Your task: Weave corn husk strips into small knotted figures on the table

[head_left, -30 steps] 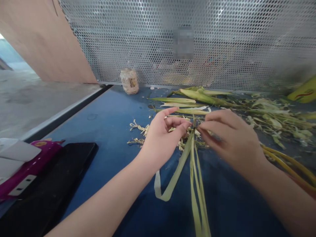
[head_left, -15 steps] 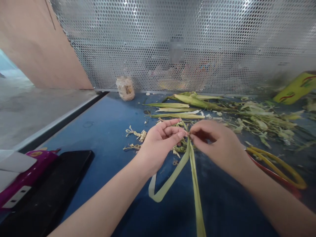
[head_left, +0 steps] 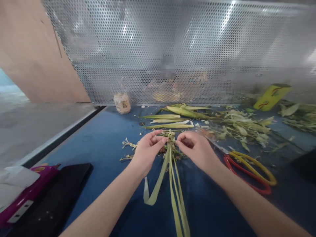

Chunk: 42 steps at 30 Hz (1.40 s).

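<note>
Long pale green leaf strips (head_left: 158, 189) hang from the fingertips of my left hand (head_left: 145, 149), its thumb and index pinched together at their top. One strip curls up at its left end, and others trail down toward me. My right hand (head_left: 196, 149) is just to the right, thumb and fingertips pressed together beside the strips; whatever it may hold is too small to make out. Behind the fingers lie small braided plant pieces (head_left: 170, 134), partly hidden. Another braided piece (head_left: 129, 144) with a frayed end sticks out left of my left hand.
Scissors (head_left: 249, 168) with red and yellow handles lie right of my right forearm. Corn husks (head_left: 190, 112) and leaves (head_left: 242, 125) spread along the back, before a perforated metal panel (head_left: 148, 49). A wrapped jar-like object (head_left: 122, 103), a yellow box (head_left: 271, 97) and a black phone-like slab (head_left: 56, 197) are around.
The view has shifted, showing more of the scissors. My right hand has drawn slightly away from my left. The hanging strips have spread apart, so several now show separately.
</note>
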Available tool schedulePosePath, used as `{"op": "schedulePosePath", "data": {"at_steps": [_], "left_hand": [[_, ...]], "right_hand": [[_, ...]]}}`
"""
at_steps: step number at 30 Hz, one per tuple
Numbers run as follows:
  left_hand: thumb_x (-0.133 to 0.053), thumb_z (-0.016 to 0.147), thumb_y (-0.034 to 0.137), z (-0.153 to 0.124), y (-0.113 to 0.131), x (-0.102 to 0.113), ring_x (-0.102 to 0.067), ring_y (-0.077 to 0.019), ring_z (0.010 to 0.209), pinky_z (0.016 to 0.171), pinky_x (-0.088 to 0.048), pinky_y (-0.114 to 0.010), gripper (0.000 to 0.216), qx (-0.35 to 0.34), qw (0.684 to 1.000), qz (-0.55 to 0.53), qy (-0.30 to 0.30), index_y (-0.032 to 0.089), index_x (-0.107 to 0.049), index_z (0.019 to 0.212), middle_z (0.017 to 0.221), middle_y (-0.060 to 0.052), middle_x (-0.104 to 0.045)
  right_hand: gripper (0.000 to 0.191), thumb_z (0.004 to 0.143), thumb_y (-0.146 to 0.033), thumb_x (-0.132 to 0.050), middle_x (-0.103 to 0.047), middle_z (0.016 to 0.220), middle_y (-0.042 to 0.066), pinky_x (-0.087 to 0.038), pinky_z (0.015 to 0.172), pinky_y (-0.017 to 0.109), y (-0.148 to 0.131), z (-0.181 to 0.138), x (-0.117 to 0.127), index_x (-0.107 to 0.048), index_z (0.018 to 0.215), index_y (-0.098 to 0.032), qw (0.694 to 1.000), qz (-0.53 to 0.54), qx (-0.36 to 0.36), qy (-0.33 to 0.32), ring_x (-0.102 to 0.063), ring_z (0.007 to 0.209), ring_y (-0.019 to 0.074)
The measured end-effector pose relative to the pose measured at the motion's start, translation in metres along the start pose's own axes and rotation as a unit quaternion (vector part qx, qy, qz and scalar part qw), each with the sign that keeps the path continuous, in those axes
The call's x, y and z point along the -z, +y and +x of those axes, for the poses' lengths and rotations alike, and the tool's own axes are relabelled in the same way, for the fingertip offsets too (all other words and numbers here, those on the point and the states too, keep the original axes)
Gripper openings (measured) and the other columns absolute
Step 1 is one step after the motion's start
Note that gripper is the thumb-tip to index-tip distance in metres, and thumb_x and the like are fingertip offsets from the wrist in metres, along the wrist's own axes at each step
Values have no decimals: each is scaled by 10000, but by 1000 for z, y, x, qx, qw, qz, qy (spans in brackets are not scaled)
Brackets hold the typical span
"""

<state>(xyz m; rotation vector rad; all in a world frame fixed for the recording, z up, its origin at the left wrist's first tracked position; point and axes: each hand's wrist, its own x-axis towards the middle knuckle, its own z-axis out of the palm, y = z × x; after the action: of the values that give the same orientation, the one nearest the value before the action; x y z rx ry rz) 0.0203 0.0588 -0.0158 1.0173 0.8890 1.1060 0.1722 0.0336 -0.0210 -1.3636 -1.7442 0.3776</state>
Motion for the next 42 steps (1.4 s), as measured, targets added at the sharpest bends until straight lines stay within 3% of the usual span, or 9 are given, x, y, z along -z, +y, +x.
{"op": "schedulePosePath", "data": {"at_steps": [5, 8, 11, 14, 18, 25, 30, 34, 42], "left_hand": [[-683, 665, 229, -7, -2, -4, -577, -109, 684, 528, -445, -209, 538, 6, 1000, 9, 16, 153, -431, 1134, 861, -41, -621], [-733, 604, 246, -10, -8, -4, -584, -106, 644, 481, -416, -196, 629, 51, 997, 58, -26, 166, -402, 1133, 909, -57, -620], [-748, 577, 250, -12, -12, -3, -589, -120, 609, 494, -420, -209, 619, 44, 994, 75, -60, 144, -427, 1096, 743, -23, -627], [-757, 556, 258, -11, -11, 1, -580, -117, 563, 487, -409, -211, 595, 18, 995, 72, -72, 155, -450, 1055, 657, -1, -629], [-751, 563, 267, -10, -7, 5, -566, -103, 541, 471, -373, -196, 554, -22, 995, 58, -81, 156, -454, 1016, 640, 1, -635], [-792, 460, 230, -17, -8, 3, -547, -109, 466, 455, -340, -204, 624, -76, 993, 27, -87, 119, -451, 971, 513, 17, -617], [-802, 431, 249, -19, -10, -1, -508, -99, 397, 426, -323, -206, 572, -72, 992, 25, -101, 123, -487, 892, 473, 21, -605], [-729, 569, 324, -18, -9, -2, -530, -100, 426, 438, -345, -206, 494, -83, 989, 23, -119, 135, -484, 954, 500, 31, -594], [-774, 511, 220, -14, -9, 1, -634, -185, 676, 596, -478, -291, 650, -77, 970, -19, -232, 192, -443, 1069, 796, -42, -649]], "right_hand": [[91, 761, -207, -480, -554, 630, -13, -407, 516, 208, -2, -1, 0, -536, 693, -183, 1000, 6, 27, 8, -512, 547, 104], [108, 791, -207, -428, -545, 597, -19, -425, 484, 205, -1, -1, 0, -511, 726, -185, 999, -1, 44, 19, -523, 509, 102], [137, 808, -204, -400, -551, 581, -16, -450, 474, 207, 3, 0, -1, -515, 739, -178, 997, -27, 71, 19, -538, 485, 101], [207, 833, -175, -354, -623, 780, 58, -487, 544, 238, 4, 0, 3, -543, 914, -153, 990, -75, 118, 29, -586, 600, 124], [320, 798, -97, -401, -593, 1082, 65, -438, 864, 340, 1, 0, 10, -591, 1020, -227, 957, -165, 240, -8, -527, 1022, 183], [236, 831, -156, -451, -655, 964, 93, -474, 780, 375, -4, -4, 4, -636, 975, -182, 889, -298, 348, 9, -566, 866, 210], [211, 822, -168, -481, -654, 933, 113, -469, 736, 412, -4, -9, 5, -666, 921, -189, 877, -320, 352, 74, -564, 880, 255], [224, 828, -196, -483, -640, 985, 107, -470, 756, 404, -1, -8, 7, -669, 948, -226, 886, -304, 329, 114, -560, 897, 243], [264, 819, -168, -457, -644, 986, 77, -487, 753, 376, 13, 3, 5, -687, 905, -266, 927, -200, 280, 147, -571, 873, 216]]}}
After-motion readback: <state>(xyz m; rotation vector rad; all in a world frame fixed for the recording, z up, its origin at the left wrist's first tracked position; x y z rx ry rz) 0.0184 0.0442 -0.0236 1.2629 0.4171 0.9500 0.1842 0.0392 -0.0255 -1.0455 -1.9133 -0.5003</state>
